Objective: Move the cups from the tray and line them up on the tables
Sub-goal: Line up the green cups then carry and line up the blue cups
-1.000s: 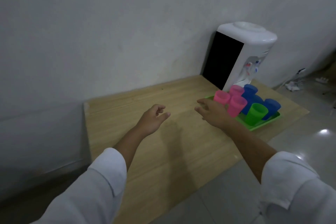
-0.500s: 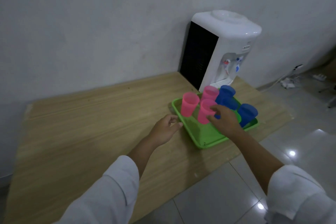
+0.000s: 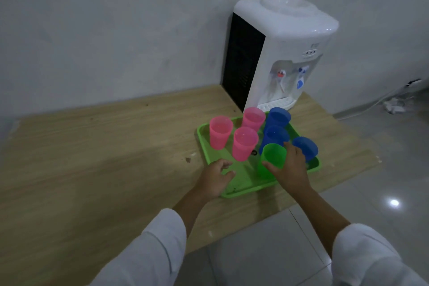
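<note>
Right grip (image 3: 290, 169) wraps the green cup (image 3: 272, 157), which stands upright in the green tray (image 3: 246, 190) on the wooden surface (image 3: 92, 158). Left grip (image 3: 214, 180), fingers loosely curled and holding nothing, is at the tray's near-left rim. Pink cups (image 3: 245, 144) and blue cups (image 3: 277, 117) stand in the tray.

Cups, seven in all: three pink cups (image 3: 220, 132) (image 3: 253, 118) (image 3: 245, 144), three blue cups (image 3: 279, 116) (image 3: 275, 136) (image 3: 305, 146), one green cup (image 3: 272, 158).
One green tray (image 3: 246, 181).
One white water dispenser (image 3: 290, 53).
One wooden table (image 3: 92, 158).
Two hands: left hand (image 3: 214, 179), right hand (image 3: 290, 169).
Two white sleeves (image 3: 151, 251) (image 3: 371, 258).
</note>
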`<act>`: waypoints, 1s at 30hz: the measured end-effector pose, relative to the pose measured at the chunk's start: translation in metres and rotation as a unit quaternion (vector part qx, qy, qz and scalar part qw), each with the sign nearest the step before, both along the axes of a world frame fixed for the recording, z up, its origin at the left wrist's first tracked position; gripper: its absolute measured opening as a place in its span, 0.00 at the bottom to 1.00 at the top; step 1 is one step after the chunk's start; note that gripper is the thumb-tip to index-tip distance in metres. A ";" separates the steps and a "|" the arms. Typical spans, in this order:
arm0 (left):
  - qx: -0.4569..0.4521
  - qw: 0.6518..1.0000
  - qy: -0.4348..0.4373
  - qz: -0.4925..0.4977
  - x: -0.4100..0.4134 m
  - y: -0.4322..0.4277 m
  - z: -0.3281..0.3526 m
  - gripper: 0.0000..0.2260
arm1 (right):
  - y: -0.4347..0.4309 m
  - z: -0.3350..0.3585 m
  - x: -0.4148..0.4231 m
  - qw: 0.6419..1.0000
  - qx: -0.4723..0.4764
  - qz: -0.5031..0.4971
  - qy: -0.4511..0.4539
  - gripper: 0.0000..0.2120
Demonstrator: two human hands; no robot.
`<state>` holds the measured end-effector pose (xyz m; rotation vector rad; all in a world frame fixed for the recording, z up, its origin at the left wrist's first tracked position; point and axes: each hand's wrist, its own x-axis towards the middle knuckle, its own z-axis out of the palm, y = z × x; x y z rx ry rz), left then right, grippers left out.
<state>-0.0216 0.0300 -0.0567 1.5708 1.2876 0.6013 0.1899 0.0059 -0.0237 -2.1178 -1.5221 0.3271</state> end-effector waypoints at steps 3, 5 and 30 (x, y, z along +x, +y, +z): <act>0.009 0.999 0.015 0.035 0.014 -0.008 -0.006 0.15 | 0.004 -0.011 0.008 1.000 0.001 0.020 0.005 0.42; 0.014 0.998 0.027 0.051 0.022 -0.013 -0.009 0.14 | 0.006 -0.017 0.011 0.999 0.011 0.025 0.022 0.43; -0.076 0.991 -0.045 0.096 0.054 -0.022 0.018 0.10 | 0.008 0.005 0.024 0.981 0.107 0.056 0.154 0.34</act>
